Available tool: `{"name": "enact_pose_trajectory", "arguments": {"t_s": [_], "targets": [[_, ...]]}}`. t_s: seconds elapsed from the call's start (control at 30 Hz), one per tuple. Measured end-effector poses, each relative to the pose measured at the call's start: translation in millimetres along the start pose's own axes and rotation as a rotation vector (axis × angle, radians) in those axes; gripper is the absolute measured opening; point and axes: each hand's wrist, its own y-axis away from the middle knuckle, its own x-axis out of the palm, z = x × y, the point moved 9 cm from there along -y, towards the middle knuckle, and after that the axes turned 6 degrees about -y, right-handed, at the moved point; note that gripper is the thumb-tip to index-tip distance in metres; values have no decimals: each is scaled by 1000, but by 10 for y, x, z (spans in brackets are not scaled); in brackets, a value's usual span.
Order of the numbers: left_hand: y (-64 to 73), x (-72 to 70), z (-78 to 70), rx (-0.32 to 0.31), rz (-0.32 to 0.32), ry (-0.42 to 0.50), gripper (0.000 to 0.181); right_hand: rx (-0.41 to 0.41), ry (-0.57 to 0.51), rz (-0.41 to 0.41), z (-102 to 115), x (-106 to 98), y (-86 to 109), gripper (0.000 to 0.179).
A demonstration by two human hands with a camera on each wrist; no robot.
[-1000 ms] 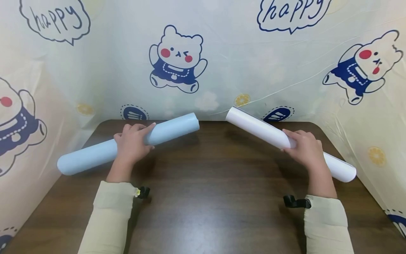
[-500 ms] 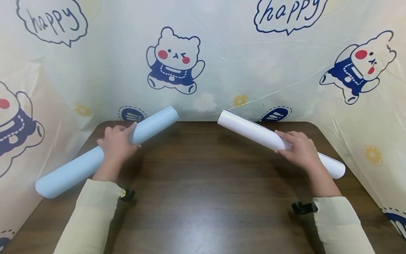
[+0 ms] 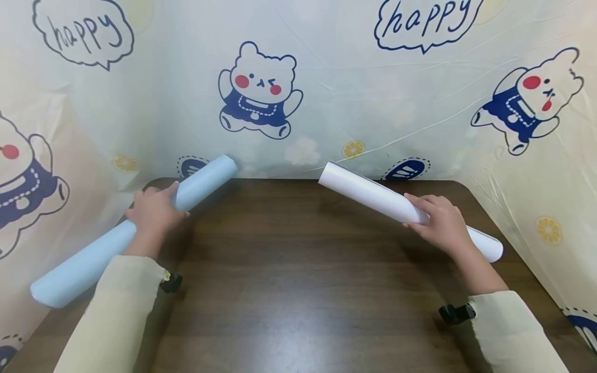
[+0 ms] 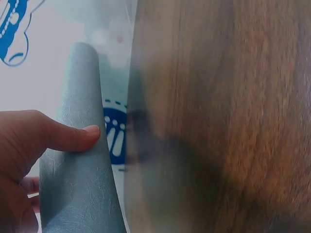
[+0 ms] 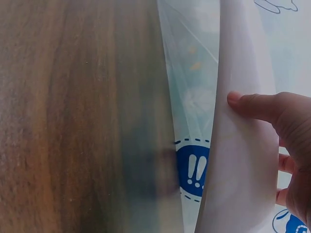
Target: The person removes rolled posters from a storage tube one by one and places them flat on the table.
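Observation:
A light blue rolled sheet slants across the left side of the table in the head view. My left hand grips it around the middle, and in the left wrist view the thumb lies across the roll, which looks grey there. On the right, a white rolled sheet slants down toward the right edge. My right hand holds it past its middle. The right wrist view shows the thumb over the white roll and the other fingers behind it.
The brown wooden table has rounded far corners. A printed curtain with bears and "happy" bubbles stands close along its back and both sides. A dark strap piece sticks out at the right cuff, another at the left.
The left hand has moved left with the blue roll, which now slants more steeply. The right hand and white roll have shifted slightly left, and the right forearm has swung outward.

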Motion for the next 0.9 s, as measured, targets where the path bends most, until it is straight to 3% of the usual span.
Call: {"name": "enact_pose_trajectory", "arguments": {"t_s": [0.57, 0.9], "targets": [[-91, 100, 535, -136, 114, -22, 97, 17, -1, 108, 59, 147, 14, 68], [-128, 170, 708, -152, 136, -21, 83, -22, -10, 109, 176, 174, -67, 68]]}}
